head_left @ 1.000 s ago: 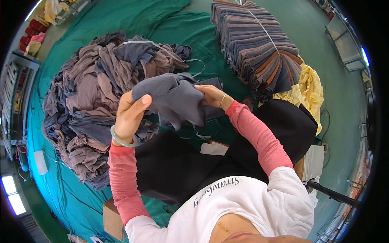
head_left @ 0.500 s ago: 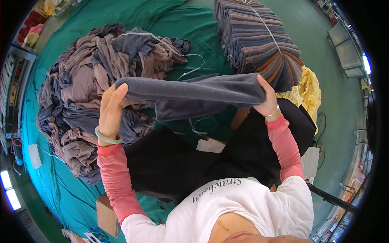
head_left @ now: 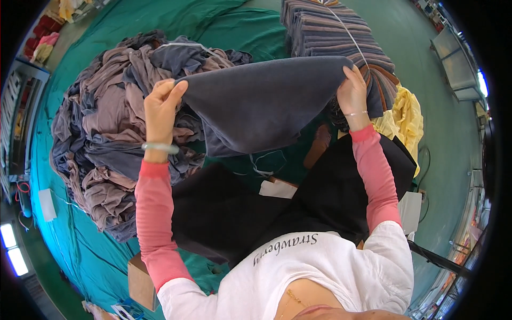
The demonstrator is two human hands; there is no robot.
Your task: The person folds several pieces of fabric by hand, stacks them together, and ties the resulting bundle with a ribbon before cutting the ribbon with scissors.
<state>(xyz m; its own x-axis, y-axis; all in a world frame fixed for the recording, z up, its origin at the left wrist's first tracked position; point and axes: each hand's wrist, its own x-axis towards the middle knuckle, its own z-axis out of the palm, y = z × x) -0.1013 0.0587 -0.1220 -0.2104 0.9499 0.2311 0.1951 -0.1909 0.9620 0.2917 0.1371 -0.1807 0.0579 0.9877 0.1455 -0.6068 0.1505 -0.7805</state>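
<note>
A dark grey towel [head_left: 256,101] is stretched between my two hands, its upper edge pulled nearly straight and the rest hanging down toward my lap. My left hand [head_left: 162,109] pinches one upper corner between thumb and fingers. The other upper corner is in the grip of my right hand [head_left: 352,93], which is closed on it. Left of the towel lies a big loose heap of crumpled grey and brownish-pink cloths [head_left: 117,101]. Beyond my right hand stands a stack of folded cloths [head_left: 330,32] in grey, mauve and rust, bound with a pale strap.
Yellow fabric [head_left: 406,114] lies beside the stack. A green sheet [head_left: 229,24] covers the floor under the heap. Pale loose straps [head_left: 261,172] and a white piece of card [head_left: 277,189] lie between my legs. A cardboard box [head_left: 141,282] stands at the lower left.
Both hands have moved up and away from me. The towel, a narrow folded band before, now spreads into a broad hanging panel.
</note>
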